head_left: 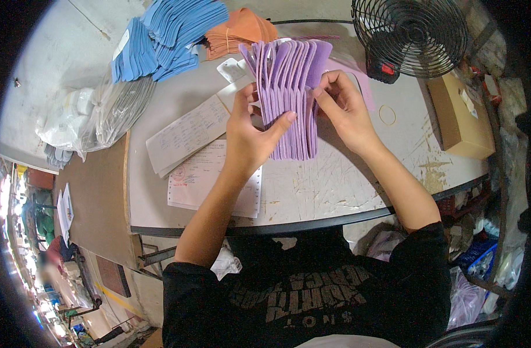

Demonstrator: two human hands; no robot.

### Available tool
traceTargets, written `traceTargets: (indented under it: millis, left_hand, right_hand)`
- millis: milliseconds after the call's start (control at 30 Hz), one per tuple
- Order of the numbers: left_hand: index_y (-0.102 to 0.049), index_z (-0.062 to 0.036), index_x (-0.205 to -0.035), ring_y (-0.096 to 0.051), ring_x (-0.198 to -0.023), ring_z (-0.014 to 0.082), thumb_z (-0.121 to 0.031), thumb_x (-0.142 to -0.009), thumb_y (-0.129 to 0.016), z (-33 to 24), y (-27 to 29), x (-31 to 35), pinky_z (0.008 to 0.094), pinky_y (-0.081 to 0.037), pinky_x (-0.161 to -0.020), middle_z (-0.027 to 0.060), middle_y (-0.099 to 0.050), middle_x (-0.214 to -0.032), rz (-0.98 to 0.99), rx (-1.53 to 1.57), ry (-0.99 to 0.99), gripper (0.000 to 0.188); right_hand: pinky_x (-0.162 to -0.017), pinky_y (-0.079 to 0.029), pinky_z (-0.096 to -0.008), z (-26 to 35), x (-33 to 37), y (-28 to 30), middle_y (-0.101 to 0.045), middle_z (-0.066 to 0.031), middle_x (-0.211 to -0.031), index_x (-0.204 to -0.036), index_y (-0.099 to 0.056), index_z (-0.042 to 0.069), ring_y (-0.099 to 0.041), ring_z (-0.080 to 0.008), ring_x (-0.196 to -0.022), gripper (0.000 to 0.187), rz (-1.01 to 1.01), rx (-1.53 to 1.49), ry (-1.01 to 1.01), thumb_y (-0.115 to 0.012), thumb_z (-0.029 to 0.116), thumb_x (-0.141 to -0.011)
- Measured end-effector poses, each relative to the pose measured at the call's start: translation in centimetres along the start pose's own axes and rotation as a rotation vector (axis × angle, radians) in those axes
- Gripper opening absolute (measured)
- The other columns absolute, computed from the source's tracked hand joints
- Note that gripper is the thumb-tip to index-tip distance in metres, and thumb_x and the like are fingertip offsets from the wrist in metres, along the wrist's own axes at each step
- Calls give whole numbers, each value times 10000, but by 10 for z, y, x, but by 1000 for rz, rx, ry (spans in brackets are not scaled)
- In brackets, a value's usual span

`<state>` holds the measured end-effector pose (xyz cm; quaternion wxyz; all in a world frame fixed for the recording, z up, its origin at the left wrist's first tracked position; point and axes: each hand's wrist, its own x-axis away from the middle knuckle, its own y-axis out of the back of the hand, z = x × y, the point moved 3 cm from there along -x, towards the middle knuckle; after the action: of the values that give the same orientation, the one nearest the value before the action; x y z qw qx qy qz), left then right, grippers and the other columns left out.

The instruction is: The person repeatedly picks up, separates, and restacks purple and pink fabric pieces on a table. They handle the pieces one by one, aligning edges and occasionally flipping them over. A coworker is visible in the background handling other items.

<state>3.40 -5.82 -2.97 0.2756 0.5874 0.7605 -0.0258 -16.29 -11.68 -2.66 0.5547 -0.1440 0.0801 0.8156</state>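
A stack of purple fabric pieces, cut to one curved shape, is held up over the table. My left hand wraps round its left side, with the thumb lying across the front edges. At the stack's right side my right hand pinches the outermost piece between thumb and fingers. The upper ends of the pieces fan apart, while the lower ends sit close together. Behind the stack, a flat purple-pink piece lies on the table. A loose rubber band rests to the right of my right hand.
Blue stacks and a banded orange stack lie at the back left. Papers are under my left arm. A black fan and a cardboard box stand at right. A clear plastic bag is at left.
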Motion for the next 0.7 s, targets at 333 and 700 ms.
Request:
traceTargets:
  millis: [333, 700]
  left_hand:
    - [-489, 55, -1359, -700, -976, 186, -190, -831, -896, -5, -1, 0, 316, -574, -849, 154, -699, -1171, 13, 65, 11, 711]
    - [-496, 49, -1343, -664, -965, 172, -173, -824, -893, -1, -5, 0, 316, -546, -863, 137, -683, -1172, 10, 76, 69, 690]
  right_hand:
    - [-735, -472, -242, 10, 1, -2, -580, -2, -981, -1150, -514, 58, -557, -72, -858, 161, -158, -30, 109, -605, 35, -1019]
    - [-651, -497, -248, 15, -3, -6, -683, -60, -964, -1044, -630, 15, -619, -93, -747, 154, -255, 290, 180, -728, 64, -936]
